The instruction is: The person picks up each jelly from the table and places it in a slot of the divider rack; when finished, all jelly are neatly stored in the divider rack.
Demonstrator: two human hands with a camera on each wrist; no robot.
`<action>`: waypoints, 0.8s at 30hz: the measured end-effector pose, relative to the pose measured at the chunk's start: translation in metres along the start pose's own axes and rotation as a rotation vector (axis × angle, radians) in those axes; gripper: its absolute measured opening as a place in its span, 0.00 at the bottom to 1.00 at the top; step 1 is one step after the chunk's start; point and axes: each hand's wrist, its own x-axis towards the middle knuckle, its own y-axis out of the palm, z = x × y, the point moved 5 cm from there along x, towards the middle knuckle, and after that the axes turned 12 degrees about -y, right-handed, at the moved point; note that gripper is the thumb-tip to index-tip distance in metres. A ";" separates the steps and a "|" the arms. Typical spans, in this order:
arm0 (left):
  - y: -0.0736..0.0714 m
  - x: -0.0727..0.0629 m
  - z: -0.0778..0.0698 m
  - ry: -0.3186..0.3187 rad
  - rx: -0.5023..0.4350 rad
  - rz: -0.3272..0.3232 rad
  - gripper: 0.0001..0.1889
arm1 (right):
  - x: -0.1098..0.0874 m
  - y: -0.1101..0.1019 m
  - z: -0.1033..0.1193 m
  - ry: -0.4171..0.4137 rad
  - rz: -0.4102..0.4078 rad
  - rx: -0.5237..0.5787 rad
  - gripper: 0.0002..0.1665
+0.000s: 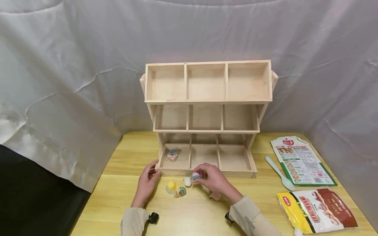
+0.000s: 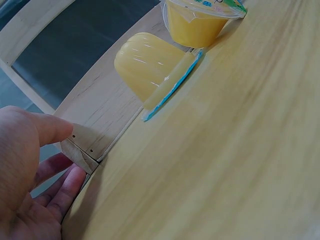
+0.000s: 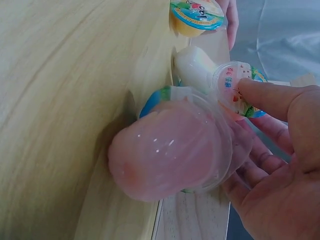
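Observation:
My right hand (image 1: 211,178) pinches a small jelly cup (image 3: 231,82) between thumb and fingers, close in front of the wooden rack's bottom tray. Beside it on the table lie a white jelly cup (image 1: 187,182) and a pink jelly cup (image 3: 167,147), the pink one under my wrist. My left hand (image 1: 147,182) grips the front left corner of the wooden rack (image 2: 95,115), thumb on the front board and fingers round the side. Near that hand are two yellow jelly cups, one lying on its lid edge (image 2: 150,70), the other (image 1: 179,191) to its right.
Three tiers of compartments make up the rack; another jelly cup (image 1: 172,154) sits in the bottom left compartment. On the right lie a pale blue spoon (image 1: 280,173), a white and green packet (image 1: 304,162) and a yellow and brown pouch (image 1: 319,211). Grey cloth (image 1: 206,32) hangs behind.

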 end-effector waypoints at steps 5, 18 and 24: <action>-0.002 -0.003 -0.001 0.026 0.004 0.010 0.25 | 0.000 0.001 0.002 -0.002 -0.004 -0.012 0.14; -0.001 0.000 0.004 0.042 -0.002 0.005 0.25 | 0.008 -0.003 0.004 -0.003 -0.009 -0.003 0.16; 0.000 -0.003 -0.002 0.037 0.001 -0.014 0.25 | 0.012 -0.004 0.005 0.004 -0.026 0.016 0.16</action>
